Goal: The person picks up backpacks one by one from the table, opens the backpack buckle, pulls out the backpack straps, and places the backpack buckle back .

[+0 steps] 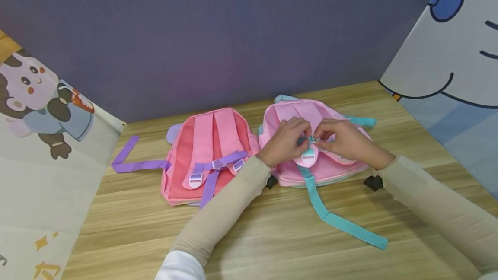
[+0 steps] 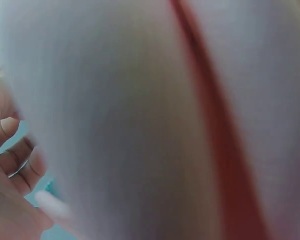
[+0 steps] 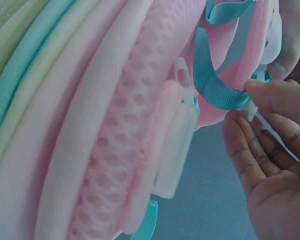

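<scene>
A light pink backpack lies with its shoulder straps facing up on the wooden table. Above its straps, my left hand pinches a teal strap beside a small whitish buckle. Facing it, my right hand grips the buckle between thumb and fingertips. The right wrist view shows the right hand closely, with the teal webbing looping from its fingertips. A pale blurred surface covers most of the left wrist view, with part of the left hand at its edge.
On the left lies a coral-pink backpack with purple straps. A long teal strap end trails toward the front of the table. A black clip lies below the right wrist. A grey-blue panel stands behind.
</scene>
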The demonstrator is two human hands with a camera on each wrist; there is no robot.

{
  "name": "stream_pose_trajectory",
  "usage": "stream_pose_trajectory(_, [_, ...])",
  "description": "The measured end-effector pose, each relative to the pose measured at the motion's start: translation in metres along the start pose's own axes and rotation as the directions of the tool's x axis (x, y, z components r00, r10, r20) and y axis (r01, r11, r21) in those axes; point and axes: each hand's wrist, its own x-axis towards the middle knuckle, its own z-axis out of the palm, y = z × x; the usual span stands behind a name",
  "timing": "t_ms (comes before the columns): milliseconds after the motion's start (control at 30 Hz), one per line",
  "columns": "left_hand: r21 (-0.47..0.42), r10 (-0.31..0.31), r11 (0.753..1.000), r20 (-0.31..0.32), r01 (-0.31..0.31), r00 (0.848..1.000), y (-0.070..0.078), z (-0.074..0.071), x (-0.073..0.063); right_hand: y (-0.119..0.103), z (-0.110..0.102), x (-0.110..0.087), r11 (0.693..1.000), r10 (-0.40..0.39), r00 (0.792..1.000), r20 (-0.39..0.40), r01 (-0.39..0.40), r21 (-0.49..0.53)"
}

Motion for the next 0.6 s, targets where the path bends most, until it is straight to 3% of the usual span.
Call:
stream_pose_trajectory(300, [0.068, -0.065, 0.996, 0.16, 0.054, 0.985, 0.0041, 0.0014, 0.0014, -0.0001, 0.0058, -0.0026, 1.0, 0.007, 1.0, 0.008, -0.007, -0.024])
stream_pose_trajectory(433, [0.071, -0.083, 0.995, 0.178, 0.072, 0.98, 0.0041, 0.0007, 0.0023, -0.0019, 0.0052, -0.0019, 1.0, 0.012, 1.0, 0.012, -0.011, -0.025])
stream_pose_trajectory(600, [0.039, -0.062, 0.998, 0.168, 0.056, 0.984, 0.0026, 0.0013, 0.0029, -0.0037, 0.0042, -0.0005, 0.999, 0.017, 1.0, 0.013, -0.016, -0.044])
